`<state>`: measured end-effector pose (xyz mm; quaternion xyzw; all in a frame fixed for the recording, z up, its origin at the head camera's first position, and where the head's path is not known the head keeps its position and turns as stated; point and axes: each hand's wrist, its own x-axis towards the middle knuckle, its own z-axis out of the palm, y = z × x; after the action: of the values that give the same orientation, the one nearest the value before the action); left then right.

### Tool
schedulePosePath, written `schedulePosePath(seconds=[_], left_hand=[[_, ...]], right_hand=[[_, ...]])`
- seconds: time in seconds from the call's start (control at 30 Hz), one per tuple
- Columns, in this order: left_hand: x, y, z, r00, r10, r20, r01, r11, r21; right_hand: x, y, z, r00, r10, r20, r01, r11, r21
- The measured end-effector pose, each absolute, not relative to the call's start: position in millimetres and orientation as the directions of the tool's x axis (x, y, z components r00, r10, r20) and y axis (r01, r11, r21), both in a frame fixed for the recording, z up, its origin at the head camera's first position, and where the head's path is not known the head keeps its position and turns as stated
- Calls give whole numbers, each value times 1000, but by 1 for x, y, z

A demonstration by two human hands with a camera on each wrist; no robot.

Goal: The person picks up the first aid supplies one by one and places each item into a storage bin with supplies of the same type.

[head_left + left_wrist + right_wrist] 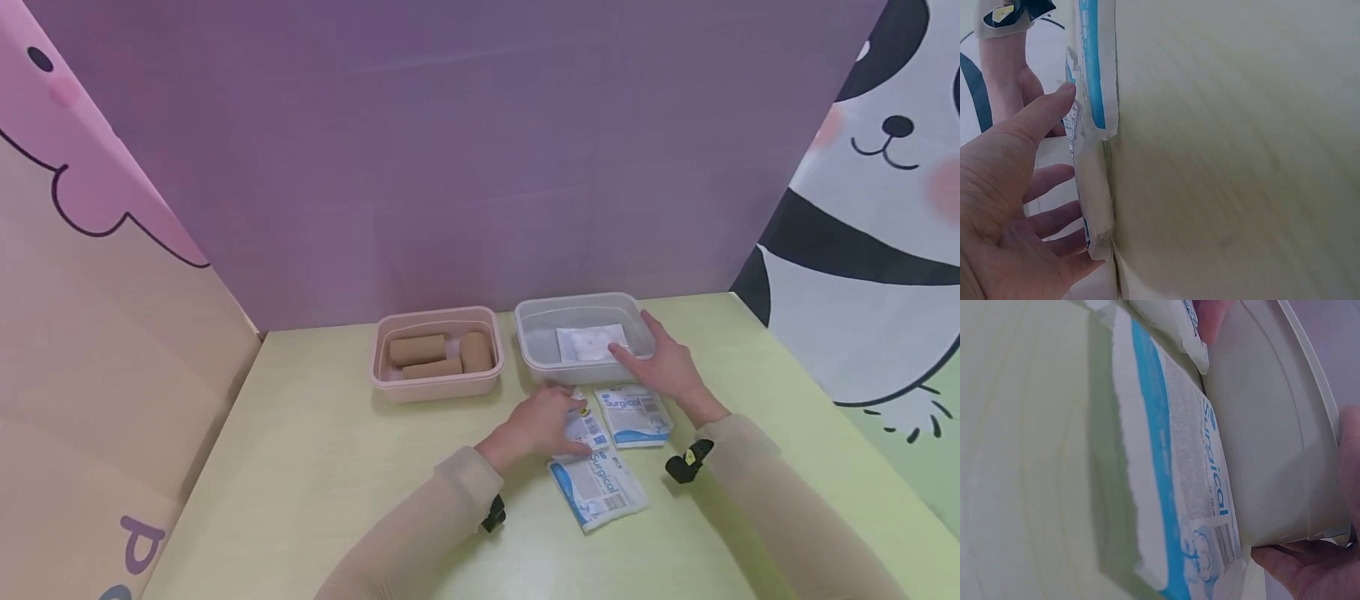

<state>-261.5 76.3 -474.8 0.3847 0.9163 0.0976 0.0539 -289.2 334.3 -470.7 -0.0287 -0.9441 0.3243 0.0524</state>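
Observation:
My left hand (536, 425) spans a white-and-blue surgical packet (592, 431), thumb at one end and fingertips at the other. In the left wrist view this packet (1094, 194) lies low, beside the table surface. My right hand (667, 362) grips the right end of a light grey plastic box (577, 375). Its thumb is over the near rim, with fingers around the outer side. A white packet (588, 342) lies inside that box. A second surgical packet (637, 408) lies just in front of the box, and a third (600, 492) lies closer to me.
Left of the grey box stands a pink plastic box (435, 390) with several brown rolls (417, 349) inside. A purple panel (465, 167) rises behind the pale yellow table (300, 483). Printed side panels stand at left and right.

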Motion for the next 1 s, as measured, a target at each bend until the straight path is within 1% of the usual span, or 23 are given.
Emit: schedulePosePath(seconds=[0.23,0.43,0.63,0.83,1.0], left_hand=[[-260,76,-475,-722,690,-59,659,711,247],[-262,76,-476,-718,696,9,679,698,228],[-259,73,-472,-715,695,74,686,679,260],[-253,67,-460,-723,686,84,675,674,301],[-249,62,-446,-704,703,103,693,649,314]], right_hand=[[-290,335,-472,-993,95,69,33,785,-618],[-291,335,-473,-992,98,74,32,790,-613],[-291,334,-472,-993,90,77,24,793,-608],[-291,335,-471,-993,85,86,15,796,-605],[-291,335,-473,-993,82,80,16,793,-609]])
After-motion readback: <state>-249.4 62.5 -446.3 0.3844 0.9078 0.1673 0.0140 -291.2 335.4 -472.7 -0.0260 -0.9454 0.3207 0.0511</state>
